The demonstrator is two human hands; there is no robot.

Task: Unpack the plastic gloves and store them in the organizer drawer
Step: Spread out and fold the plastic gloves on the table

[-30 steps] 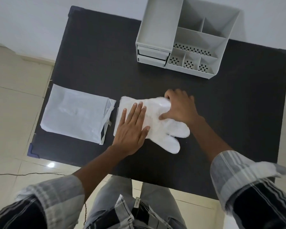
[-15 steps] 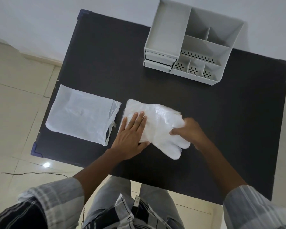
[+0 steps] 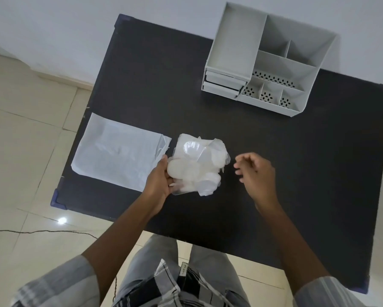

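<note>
Clutched in the left hand (image 3: 158, 182), the plastic gloves (image 3: 197, 165) form a crumpled, translucent white wad above the black table (image 3: 274, 173), its long axis running toward the far edge; individual gloves cannot be told apart; the right hand (image 3: 256, 173) hovers just beside them, fingers loosely curled, holding nothing; left of the wad a flat, thin plastic bag (image 3: 117, 155) lies on the table; the grey plastic organizer (image 3: 268, 63) stands at the far edge, well apart, both drawers (image 3: 223, 84) closed.

Single head-worn view, steeply downward over dark table (image 3: 274, 173)
</note>
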